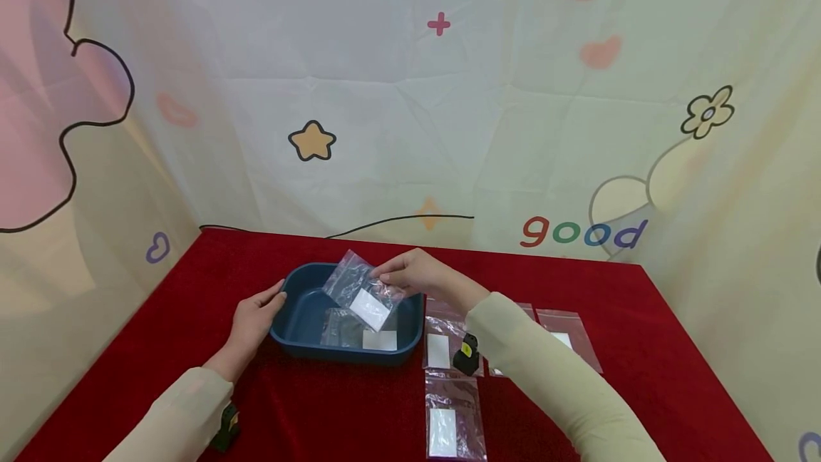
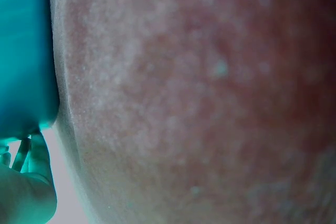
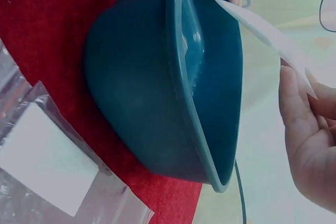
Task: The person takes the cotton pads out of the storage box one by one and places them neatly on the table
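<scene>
My right hand [image 1: 413, 269] pinches a clear zip bag [image 1: 340, 282] with a white card inside, holding it tilted above a blue plastic basin [image 1: 298, 349]. From the right wrist view, the white card [image 3: 257, 27] appears nearly edge-on between thumb and fingers, over the basin's opening. My left hand [image 1: 251, 316] grips the basin's left rim. The left wrist view catches the fingers [image 2: 39, 156] right against the basin's side. Inside the basin lies another clear bag [image 1: 343, 328] with a white card [image 1: 380, 340].
Right of the basin, several clear bags with white cards lie on the red cloth [image 1: 359, 412]: one bag [image 1: 471, 416] in front, another [image 1: 438, 352] behind it, and one [image 1: 580, 341] farther right, partly behind my right sleeve. A printed curtain [image 1: 398, 127] hangs behind the table.
</scene>
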Demonstrator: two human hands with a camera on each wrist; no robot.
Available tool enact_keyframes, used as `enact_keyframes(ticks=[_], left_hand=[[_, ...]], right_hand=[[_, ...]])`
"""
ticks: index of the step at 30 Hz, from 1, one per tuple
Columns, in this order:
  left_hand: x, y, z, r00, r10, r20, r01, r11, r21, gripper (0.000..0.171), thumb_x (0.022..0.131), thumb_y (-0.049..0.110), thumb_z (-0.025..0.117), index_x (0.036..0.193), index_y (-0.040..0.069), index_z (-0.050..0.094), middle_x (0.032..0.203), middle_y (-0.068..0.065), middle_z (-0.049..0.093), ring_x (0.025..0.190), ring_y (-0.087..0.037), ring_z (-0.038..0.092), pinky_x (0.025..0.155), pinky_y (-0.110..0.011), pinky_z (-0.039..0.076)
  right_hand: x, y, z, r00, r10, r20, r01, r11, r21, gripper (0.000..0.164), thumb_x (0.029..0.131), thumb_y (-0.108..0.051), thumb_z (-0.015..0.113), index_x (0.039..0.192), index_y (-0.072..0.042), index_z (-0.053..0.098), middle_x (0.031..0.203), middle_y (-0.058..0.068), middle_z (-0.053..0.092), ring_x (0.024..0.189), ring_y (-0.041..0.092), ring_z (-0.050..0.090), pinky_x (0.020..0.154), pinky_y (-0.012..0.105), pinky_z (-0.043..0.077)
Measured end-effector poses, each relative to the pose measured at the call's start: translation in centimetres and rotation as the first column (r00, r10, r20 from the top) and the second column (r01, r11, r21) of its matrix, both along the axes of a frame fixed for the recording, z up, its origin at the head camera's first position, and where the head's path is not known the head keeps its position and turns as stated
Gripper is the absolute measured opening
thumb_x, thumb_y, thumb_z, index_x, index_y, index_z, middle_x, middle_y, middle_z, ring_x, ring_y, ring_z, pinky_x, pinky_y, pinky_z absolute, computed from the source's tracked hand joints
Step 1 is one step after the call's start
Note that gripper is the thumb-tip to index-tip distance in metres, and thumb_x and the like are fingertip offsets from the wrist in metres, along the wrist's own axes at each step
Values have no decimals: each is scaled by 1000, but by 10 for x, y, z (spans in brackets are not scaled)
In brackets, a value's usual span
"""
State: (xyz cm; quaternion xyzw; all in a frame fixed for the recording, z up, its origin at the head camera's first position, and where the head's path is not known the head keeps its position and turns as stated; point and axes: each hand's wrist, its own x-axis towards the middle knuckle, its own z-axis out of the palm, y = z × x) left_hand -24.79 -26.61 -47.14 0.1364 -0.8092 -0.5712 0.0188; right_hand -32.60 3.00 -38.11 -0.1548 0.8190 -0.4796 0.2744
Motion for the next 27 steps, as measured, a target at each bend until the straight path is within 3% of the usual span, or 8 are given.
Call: enact_keyframes(ticks=[4,8,9,15,16,23,27], left_hand=[[0,0,1,1000,1,-4,-1,1000,3,49,107,21,51,154,6,43,161,-18,38,154,-34,34,120,-50,40],[0,-1,1,1000,-1,-5,1,1000,6,49,107,21,50,154,6,43,161,-17,39,154,-34,34,119,-49,40],[-1,-2,0,1000,-2,-4,2,1000,1,50,107,22,51,154,7,43,161,-16,39,154,-32,34,117,-44,44],[-1,-2,1,1000,-6,-2,6,1000,5,50,107,22,51,154,7,43,162,-16,38,154,-33,34,118,-45,44],[0,-1,2,1000,-5,-3,5,1000,8,50,107,21,51,154,6,43,162,-17,38,154,-34,34,120,-51,40],[-2,-2,0,1000,-1,-7,1,1000,5,50,107,22,50,154,6,42,161,-17,38,155,-35,33,121,-50,38],[0,-1,0,1000,1,-5,-1,1000,8,50,107,21,50,154,5,43,162,-17,37,155,-35,31,122,-51,37]], right_hand=[[6,8,2,1000,-26,-16,26,1000,0,27,100,-19,65,125,-15,75,113,8,75,83,14,63,73,20,59],[15,17,1,998,-45,-40,44,999,-6,27,101,-21,64,126,-17,75,122,5,74,93,16,65,79,23,61],[17,20,0,998,-52,-30,51,998,-25,27,101,-21,65,126,-17,75,124,6,73,96,17,65,81,25,61],[32,34,-5,995,-91,44,96,984,-152,30,101,-16,63,129,-8,72,130,13,69,97,16,64,80,23,60],[34,36,-6,995,-94,45,100,981,-165,31,101,-15,63,130,-7,71,130,14,69,96,15,63,80,22,60],[59,51,-19,993,-115,37,120,964,-239,34,103,-13,60,133,1,66,120,14,76,88,7,70,81,24,63],[73,60,-27,990,-124,72,141,934,-328,36,103,-8,58,135,8,62,108,8,80,87,4,73,81,22,62]])
